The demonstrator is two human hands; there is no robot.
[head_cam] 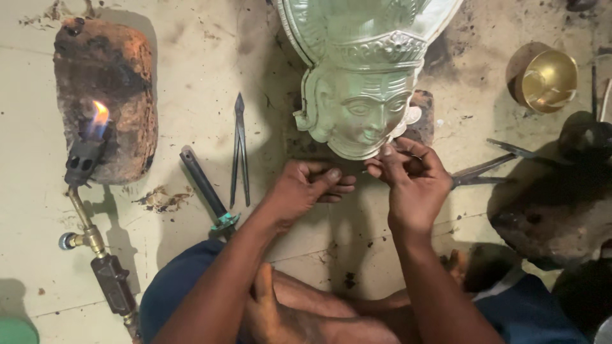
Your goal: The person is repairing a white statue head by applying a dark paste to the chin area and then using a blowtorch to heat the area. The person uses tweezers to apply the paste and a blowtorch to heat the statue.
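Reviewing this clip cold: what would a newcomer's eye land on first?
First, the pale metal mask of a crowned face, lying at top centre on the floor. Just below its chin the left hand and the right hand meet, fingers pinched together over something too small to make out. Far left, a lit gas torch burns with a small flame against a scorched brick.

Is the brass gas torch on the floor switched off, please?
No, the brass gas torch burns with a flame against the scorched brick.
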